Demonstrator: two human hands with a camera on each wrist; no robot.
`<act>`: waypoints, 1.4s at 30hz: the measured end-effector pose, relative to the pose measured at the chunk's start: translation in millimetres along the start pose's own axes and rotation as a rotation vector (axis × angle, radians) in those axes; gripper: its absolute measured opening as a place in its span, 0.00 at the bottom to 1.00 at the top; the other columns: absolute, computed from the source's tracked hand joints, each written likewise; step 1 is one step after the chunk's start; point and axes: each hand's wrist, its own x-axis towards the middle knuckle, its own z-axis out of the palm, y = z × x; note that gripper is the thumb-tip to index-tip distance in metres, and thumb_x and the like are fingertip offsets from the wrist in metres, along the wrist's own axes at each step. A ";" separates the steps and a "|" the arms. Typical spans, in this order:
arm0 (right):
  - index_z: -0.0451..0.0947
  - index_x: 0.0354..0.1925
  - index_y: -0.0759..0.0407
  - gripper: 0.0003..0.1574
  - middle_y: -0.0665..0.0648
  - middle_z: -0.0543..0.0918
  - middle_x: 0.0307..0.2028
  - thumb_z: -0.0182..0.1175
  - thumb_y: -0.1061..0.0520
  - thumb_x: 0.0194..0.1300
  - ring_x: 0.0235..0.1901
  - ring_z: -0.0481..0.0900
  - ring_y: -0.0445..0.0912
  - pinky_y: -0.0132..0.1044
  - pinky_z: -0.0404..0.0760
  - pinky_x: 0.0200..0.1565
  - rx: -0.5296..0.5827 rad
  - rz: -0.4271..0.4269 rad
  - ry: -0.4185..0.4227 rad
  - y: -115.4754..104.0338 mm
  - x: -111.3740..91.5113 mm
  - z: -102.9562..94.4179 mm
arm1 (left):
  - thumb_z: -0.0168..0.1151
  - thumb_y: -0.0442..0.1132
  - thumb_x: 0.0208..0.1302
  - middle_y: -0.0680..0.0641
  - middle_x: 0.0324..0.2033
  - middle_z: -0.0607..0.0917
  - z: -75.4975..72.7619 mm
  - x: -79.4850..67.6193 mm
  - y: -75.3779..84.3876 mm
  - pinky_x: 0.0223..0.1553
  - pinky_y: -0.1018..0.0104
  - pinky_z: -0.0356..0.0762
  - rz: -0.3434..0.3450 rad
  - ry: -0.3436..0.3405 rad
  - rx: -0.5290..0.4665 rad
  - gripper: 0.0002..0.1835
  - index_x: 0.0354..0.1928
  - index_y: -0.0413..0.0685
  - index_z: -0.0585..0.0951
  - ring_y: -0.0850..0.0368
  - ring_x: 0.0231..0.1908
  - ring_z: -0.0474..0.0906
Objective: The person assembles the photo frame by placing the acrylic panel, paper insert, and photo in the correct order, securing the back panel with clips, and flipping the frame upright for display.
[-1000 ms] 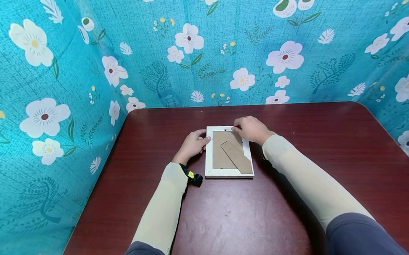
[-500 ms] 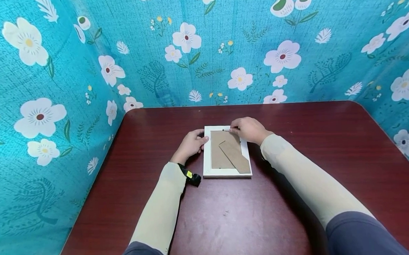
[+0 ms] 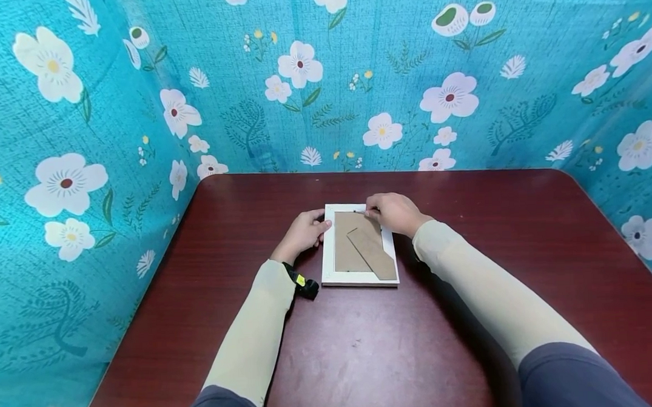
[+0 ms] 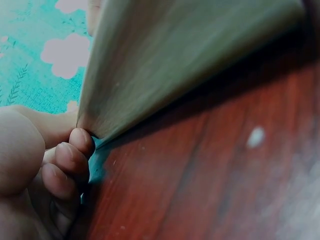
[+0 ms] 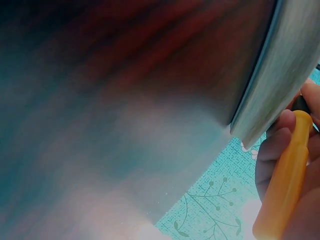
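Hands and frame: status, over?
Left hand gripping frame at left edge. Right hand holding yellow tool near frame's far edge. Frame back side up. No obstruction seen.

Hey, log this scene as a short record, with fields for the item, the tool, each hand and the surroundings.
Item: white picture frame, back side up
Back: brown board with a slanted stand
Tool: yellow-handled tool, tip unclear
Left hand: grips the frame's left side
Right hand: holds the tool near the frame's far right corner
Surface: dark red table
Backdrop: blue flowered cloth
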 end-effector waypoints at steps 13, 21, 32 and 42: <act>0.75 0.28 0.45 0.11 0.45 0.76 0.27 0.61 0.52 0.69 0.27 0.72 0.43 0.40 0.71 0.30 -0.036 -0.022 -0.002 -2.4 -2.5 -0.8 | 0.56 0.44 0.73 0.47 0.17 0.76 0.5 -0.1 0.8 0.22 0.63 0.73 0.004 0.002 0.008 0.28 0.71 0.42 0.66 0.56 0.14 0.70; 0.76 0.29 0.47 0.10 0.45 0.76 0.27 0.62 0.53 0.69 0.27 0.72 0.43 0.40 0.72 0.30 -0.071 -0.045 0.004 -6.3 -3.9 -1.5 | 0.56 0.44 0.73 0.46 0.17 0.77 0.8 0.7 -0.1 0.21 0.63 0.74 0.008 0.001 0.011 0.28 0.71 0.43 0.66 0.56 0.14 0.70; 0.77 0.31 0.48 0.08 0.47 0.78 0.29 0.61 0.53 0.69 0.28 0.74 0.44 0.42 0.74 0.32 -0.035 -0.019 0.001 -6.7 -6.5 -4.1 | 0.57 0.45 0.72 0.47 0.17 0.77 1.5 0.5 0.6 0.21 0.63 0.73 0.016 0.008 0.022 0.28 0.70 0.43 0.67 0.56 0.14 0.70; 0.78 0.32 0.50 0.07 0.48 0.77 0.29 0.61 0.54 0.69 0.29 0.73 0.44 0.41 0.73 0.33 0.017 -0.011 0.002 -5.7 -7.9 -3.7 | 0.58 0.45 0.72 0.46 0.17 0.77 1.3 -1.3 1.7 0.21 0.62 0.73 -0.009 0.017 0.020 0.29 0.70 0.43 0.67 0.56 0.14 0.69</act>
